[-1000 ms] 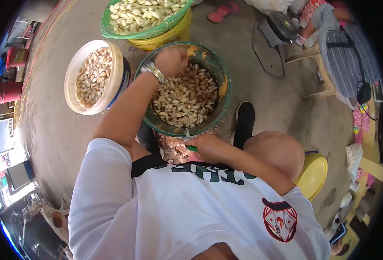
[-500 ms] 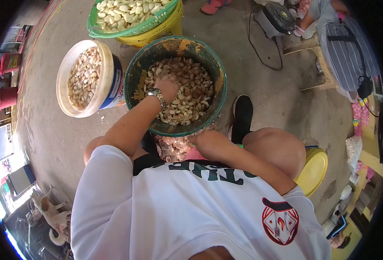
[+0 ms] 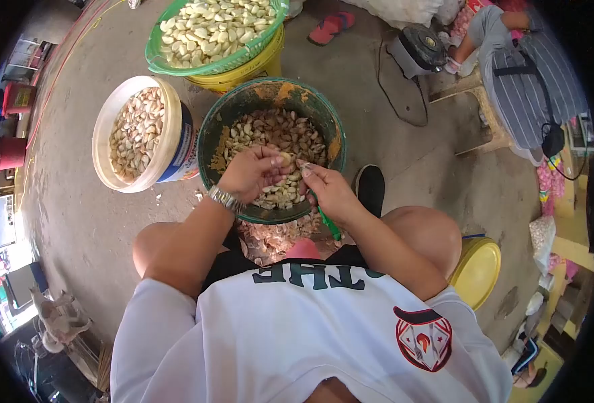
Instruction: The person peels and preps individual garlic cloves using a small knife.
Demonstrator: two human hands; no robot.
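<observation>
I am sitting over the bare concrete floor [image 3: 95,221], and at its left side a white round plastic bucket [image 3: 174,144] is standing full of unpeeled garlic cloves in pale pinkish skins. Beyond it, toward the far edge of the floor, a green woven plastic basket [image 3: 176,64] is resting on a yellow tub [image 3: 250,70] and holding peeled, creamy white cloves.

My left hand [image 3: 250,173] is hovering over the near rim of the worn, dark green round bucket [image 3: 324,127], which is sitting between my knees with loose cloves piled inside. My fingers are curling narrowly and pinching a single small beige garlic clove [image 3: 285,158] at their tips, just above the pile. The clove is looking dry and papery.

My right hand [image 3: 327,191] is sitting just beside it, its fingertips touching the same clove from the right. Its remaining fingers are closing around a green-handled knife [image 3: 328,224], whose handle is sticking out below my palm toward my lap; I cannot see the blade.

Under the bucket's near edge a heap of pinkish garlic skins [image 3: 277,235] is lying on the floor. At the far right corner another person in striped clothing [image 3: 532,80] is sitting.
</observation>
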